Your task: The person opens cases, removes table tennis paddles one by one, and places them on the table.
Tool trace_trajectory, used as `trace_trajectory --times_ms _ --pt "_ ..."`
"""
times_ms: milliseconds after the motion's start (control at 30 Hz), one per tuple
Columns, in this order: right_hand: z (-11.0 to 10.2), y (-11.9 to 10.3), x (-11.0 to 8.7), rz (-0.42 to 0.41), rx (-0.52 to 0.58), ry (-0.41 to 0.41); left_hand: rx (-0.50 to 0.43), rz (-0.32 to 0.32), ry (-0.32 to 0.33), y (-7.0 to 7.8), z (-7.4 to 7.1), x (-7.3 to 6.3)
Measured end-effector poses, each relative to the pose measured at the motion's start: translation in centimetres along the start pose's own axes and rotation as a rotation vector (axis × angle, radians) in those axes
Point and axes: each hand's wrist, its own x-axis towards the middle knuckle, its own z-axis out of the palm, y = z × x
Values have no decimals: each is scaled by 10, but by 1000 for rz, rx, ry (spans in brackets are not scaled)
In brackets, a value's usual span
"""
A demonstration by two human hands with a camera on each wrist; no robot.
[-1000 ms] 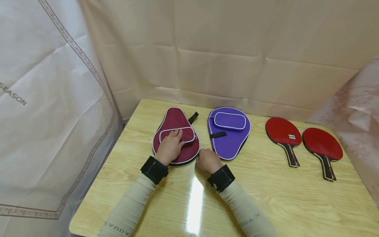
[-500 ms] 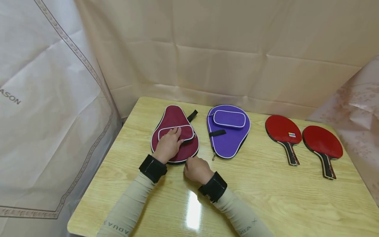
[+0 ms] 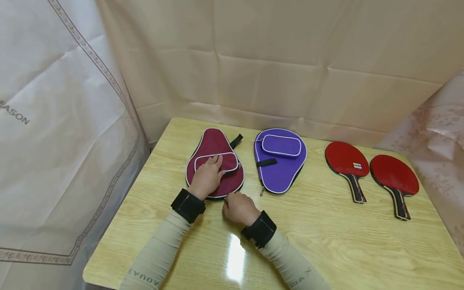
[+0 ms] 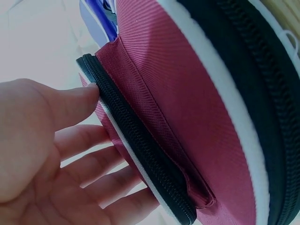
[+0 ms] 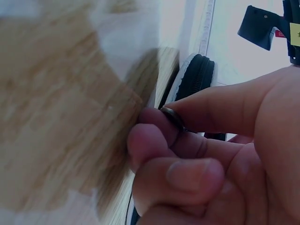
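Note:
A maroon table tennis bat case (image 3: 214, 141) with white piping lies on the table, its rounded end toward me. My left hand (image 3: 206, 177) rests with extended fingers on the case's small zipped pocket (image 3: 228, 162). In the left wrist view, the thumb (image 4: 77, 105) touches the pocket's zipper edge. At the case's near edge my right hand (image 3: 241, 208) has its fingers curled. The right wrist view shows it pinching a small metal zipper pull (image 5: 172, 118) between thumb and finger, beside the black zipper band (image 5: 199, 77).
A purple bat case (image 3: 279, 171) lies to the right, with a zipper pull hanging at its near end. Farther right are two red table tennis bats (image 3: 346, 157) (image 3: 394, 175) with black handles. Cloth hangs behind the table (image 3: 326, 241) and at both sides.
My right hand has moved left along the near edge of the maroon case, with most of that motion in the first half second. The left hand stays on the pocket.

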Motion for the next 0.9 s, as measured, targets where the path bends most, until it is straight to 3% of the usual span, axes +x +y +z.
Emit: trace_trajectory --times_ms 333,600,900 --pt "-2 0 3 -8 7 21 -16 -4 0 -2 -3 2" --pt "-2 2 4 -12 16 6 -50 -16 -37 -5 -7 3" --pt "0 12 -2 -39 15 5 -73 50 -56 2 -10 2"
